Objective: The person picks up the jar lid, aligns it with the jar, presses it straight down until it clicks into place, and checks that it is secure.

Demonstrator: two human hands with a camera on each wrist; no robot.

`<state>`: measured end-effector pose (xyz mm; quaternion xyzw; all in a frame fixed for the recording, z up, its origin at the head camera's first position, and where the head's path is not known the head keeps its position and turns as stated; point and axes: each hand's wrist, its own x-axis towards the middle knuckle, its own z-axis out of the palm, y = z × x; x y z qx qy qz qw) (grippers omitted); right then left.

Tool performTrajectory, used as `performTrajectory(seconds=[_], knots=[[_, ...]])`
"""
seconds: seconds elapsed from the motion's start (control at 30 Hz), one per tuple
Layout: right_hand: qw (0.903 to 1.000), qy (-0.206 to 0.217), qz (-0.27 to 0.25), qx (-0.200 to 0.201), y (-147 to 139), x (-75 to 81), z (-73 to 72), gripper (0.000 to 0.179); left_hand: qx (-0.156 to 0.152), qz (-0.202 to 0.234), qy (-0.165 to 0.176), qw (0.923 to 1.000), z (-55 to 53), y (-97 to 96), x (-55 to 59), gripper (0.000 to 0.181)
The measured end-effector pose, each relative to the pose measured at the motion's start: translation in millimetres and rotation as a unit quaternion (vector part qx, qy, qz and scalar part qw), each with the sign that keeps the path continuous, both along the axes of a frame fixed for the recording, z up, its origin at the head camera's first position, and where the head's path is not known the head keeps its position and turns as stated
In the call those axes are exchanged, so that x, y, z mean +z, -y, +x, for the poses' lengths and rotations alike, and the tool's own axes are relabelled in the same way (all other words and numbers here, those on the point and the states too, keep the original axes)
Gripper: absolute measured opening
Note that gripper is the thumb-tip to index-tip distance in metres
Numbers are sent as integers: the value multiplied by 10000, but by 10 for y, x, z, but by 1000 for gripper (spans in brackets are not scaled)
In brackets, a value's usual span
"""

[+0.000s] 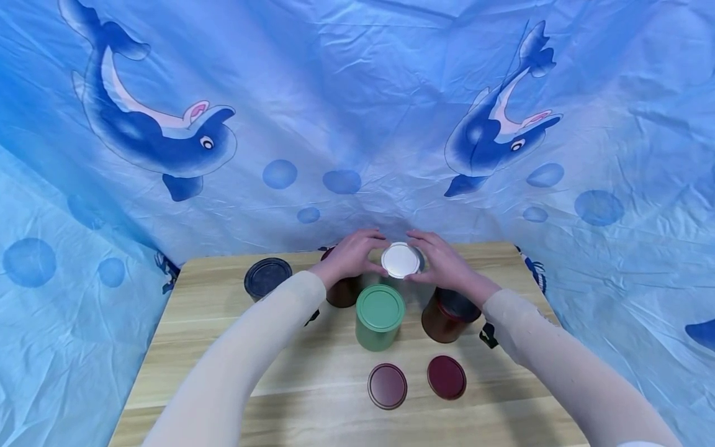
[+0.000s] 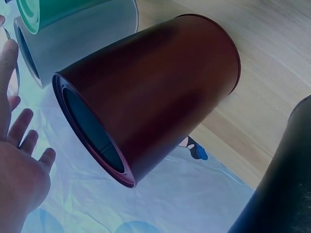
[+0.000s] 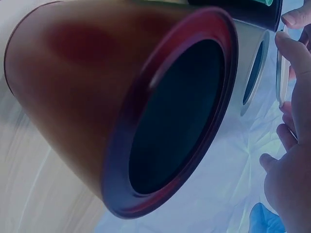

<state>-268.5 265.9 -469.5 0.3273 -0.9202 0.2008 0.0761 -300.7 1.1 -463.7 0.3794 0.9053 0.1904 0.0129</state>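
Both hands hold a round white lid [image 1: 400,260] by its edges, near the back of the table. The left hand [image 1: 355,253] has its thumb and index finger at the lid's left edge; the right hand [image 1: 447,264] grips the opposite edge. Just below the lid, apart from it, is a whitish can [image 3: 255,73] with its top uncovered. Beside the left hand stands an uncovered brown-red can [image 2: 150,92]. Another uncovered brown-red can [image 3: 87,73] is under the right forearm. A green can with a green lid [image 1: 380,308] stands in front of the hands.
Two dark red lids [image 1: 387,386] lie flat on the wooden table [image 1: 318,397] in front of the green can. A dark can [image 1: 267,277] stands at the back left, partly behind the left sleeve. Blue cloth [image 1: 357,124] with dolphins hangs behind and at both sides.
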Motion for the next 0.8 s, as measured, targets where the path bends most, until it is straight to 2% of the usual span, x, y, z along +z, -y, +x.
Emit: performTrajectory(seconds=[0.47, 0.67, 0.8], knots=[[9994, 317, 152, -57, -53, 8, -104, 75, 135, -483, 215, 9985, -116, -142, -34, 70], [9976, 655, 190, -127, -64, 7, -128, 77, 232, -496, 447, 9975, -125, -156, -48, 70], [9955, 889, 278, -171, -74, -15, -146, 76, 183, -490, 461, 9976, -122, -151, -84, 68]])
